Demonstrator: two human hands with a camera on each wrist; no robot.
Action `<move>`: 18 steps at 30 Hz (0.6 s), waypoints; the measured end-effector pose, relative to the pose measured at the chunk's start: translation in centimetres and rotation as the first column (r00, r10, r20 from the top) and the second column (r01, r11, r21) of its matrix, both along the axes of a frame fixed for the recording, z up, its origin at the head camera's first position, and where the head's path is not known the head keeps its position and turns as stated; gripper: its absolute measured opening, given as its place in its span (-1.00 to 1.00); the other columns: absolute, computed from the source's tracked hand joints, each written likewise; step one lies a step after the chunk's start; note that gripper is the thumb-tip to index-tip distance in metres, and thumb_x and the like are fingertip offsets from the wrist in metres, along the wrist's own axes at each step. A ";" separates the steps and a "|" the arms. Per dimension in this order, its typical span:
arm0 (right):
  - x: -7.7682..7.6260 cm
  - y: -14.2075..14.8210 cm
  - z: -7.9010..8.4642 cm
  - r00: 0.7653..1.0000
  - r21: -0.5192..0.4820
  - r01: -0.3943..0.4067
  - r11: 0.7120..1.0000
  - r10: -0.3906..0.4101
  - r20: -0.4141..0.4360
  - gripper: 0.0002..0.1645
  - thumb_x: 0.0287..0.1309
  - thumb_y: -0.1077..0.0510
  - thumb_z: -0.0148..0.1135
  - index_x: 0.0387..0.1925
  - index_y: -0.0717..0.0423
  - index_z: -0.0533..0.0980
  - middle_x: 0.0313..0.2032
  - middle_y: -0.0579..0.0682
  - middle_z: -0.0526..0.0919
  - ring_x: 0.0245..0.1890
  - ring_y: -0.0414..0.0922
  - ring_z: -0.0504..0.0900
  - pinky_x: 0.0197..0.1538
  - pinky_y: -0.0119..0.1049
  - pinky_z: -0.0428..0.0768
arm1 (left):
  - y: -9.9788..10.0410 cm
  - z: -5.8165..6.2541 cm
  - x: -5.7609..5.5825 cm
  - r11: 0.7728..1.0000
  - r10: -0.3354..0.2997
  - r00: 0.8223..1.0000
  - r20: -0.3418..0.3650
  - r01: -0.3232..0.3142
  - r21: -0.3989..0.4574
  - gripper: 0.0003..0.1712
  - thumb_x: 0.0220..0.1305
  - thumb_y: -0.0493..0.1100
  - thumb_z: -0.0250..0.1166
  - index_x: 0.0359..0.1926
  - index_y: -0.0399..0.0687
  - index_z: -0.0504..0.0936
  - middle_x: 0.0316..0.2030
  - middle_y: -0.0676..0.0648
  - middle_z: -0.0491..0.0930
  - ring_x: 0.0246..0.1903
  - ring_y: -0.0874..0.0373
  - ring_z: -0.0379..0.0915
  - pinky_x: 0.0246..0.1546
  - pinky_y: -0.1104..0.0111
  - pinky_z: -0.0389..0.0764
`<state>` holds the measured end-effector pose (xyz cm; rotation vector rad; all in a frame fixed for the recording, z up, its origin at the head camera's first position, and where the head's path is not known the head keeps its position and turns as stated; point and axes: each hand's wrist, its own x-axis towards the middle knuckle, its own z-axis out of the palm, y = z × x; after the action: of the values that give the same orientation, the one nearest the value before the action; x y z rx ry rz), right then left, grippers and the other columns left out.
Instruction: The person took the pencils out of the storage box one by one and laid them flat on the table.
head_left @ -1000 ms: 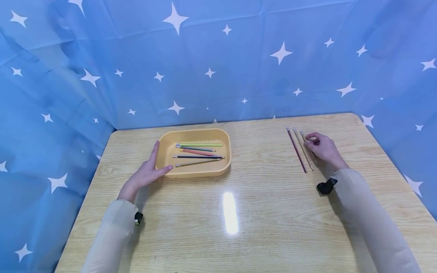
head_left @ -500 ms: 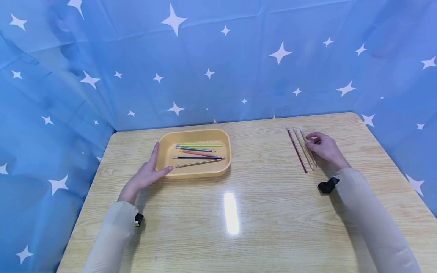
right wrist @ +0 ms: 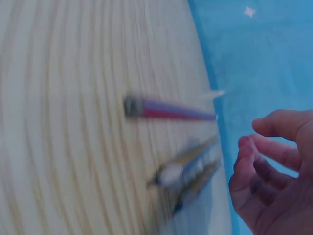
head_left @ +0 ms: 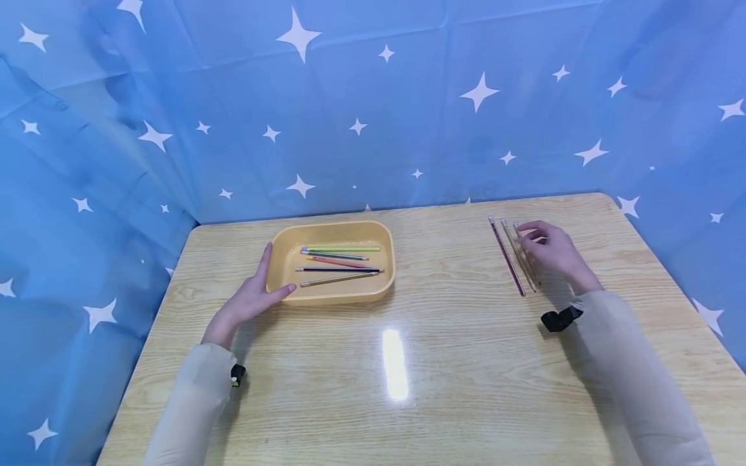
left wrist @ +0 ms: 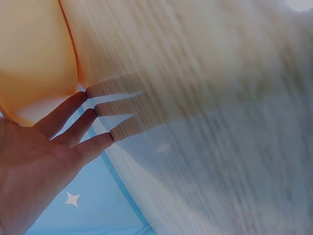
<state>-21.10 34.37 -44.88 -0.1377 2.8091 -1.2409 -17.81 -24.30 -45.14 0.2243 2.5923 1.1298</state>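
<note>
On the wooden table (head_left: pixel 454 369), the left hand (head_left: pixel 249 299) rests outspread against the tray (head_left: pixel 329 299), likely steadying it, while the right hand (head_left: pixel 552 250), loosely curved, apparently empty, hovers beside three pencils (head_left: pixel 518 252) at far right.

Surface (head_left: pixel 449 362): middle and lower frame, runs off the bottom edge.
Backdrop (head_left: pixel 402 97): behind surface, also along its left and right sides.
Tray (head_left: pixel 329 299): on surface, left of centre, near the back edge.
In tray: five pencils (head_left: pixel 338 268), lying roughly left-right, stacked back to front; front two converge at right.
Left hand (head_left: pixel 250 298): at tray's left end, thumb at the front rim.
Loose pencils (head_left: pixel 506 256): three, on surface, right of frame, well right of tray, side by side, slanting upper left to lower right.
Right hand (head_left: pixel 556 252): at the rightmost one, partly covering it; contact unclear.
</note>
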 end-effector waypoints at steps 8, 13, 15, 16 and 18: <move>0.1 -3.4 0.2 0.996 -0.022 -0.076 0.997 0.075 -0.042 -0.57 0.39 0.18 0.05 0.17 0.36 0.42 -0.12 0.34 0.55 -0.18 0.16 0.55 -0.30 -0.38 0.49 | 0.1 0.4 0.0 1.000 -0.008 1.000 0.002 0.008 0.005 0.23 0.28 0.17 0.24 0.49 0.08 -0.57 0.44 -0.43 -0.19 0.33 -0.43 -0.06 0.26 -0.18 0.09; 0.0 -6.0 -0.3 0.990 -0.127 -0.141 0.982 0.136 -0.043 -0.61 0.35 0.24 0.08 0.12 0.39 0.45 -0.19 0.34 0.57 -0.35 0.12 0.57 -0.39 -0.30 0.53 | -0.1 0.4 0.1 1.000 -0.010 1.000 0.003 0.010 0.007 0.23 0.28 0.18 0.24 0.49 0.06 -0.57 0.44 -0.44 -0.19 0.33 -0.43 -0.05 0.26 -0.18 0.09; 0.0 -7.2 -0.5 0.986 -0.167 -0.164 0.972 0.162 -0.031 -0.62 0.35 0.23 0.10 0.11 0.38 0.46 -0.20 0.34 0.57 -0.39 0.11 0.59 -0.40 -0.25 0.55 | -0.2 0.3 0.0 1.000 -0.011 1.000 0.003 0.011 0.005 0.23 0.28 0.19 0.24 0.49 0.07 -0.57 0.44 -0.45 -0.18 0.33 -0.42 -0.05 0.26 -0.18 0.10; 0.0 -7.8 -0.5 0.984 -0.185 -0.176 0.967 0.175 -0.021 -0.62 0.35 0.23 0.10 0.11 0.38 0.46 -0.21 0.34 0.57 -0.40 0.13 0.59 -0.41 -0.22 0.56 | -0.2 0.3 0.0 1.000 -0.012 1.000 0.001 0.012 0.006 0.23 0.28 0.19 0.24 0.49 0.06 -0.57 0.44 -0.45 -0.18 0.33 -0.42 -0.04 0.26 -0.18 0.10; 0.1 -9.1 -0.4 0.980 -0.207 -0.196 0.959 0.199 -0.008 -0.63 0.35 0.22 0.11 0.10 0.36 0.47 -0.22 0.34 0.58 -0.40 0.16 0.59 -0.40 -0.18 0.57 | -0.2 0.2 0.0 1.000 -0.011 1.000 0.002 0.011 0.010 0.23 0.28 0.20 0.24 0.49 0.09 -0.56 0.44 -0.43 -0.18 0.33 -0.41 -0.04 0.27 -0.17 0.09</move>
<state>-21.01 25.27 -45.27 -0.4086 2.5716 -1.4726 -17.85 -24.51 -44.97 0.2388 2.5816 1.1386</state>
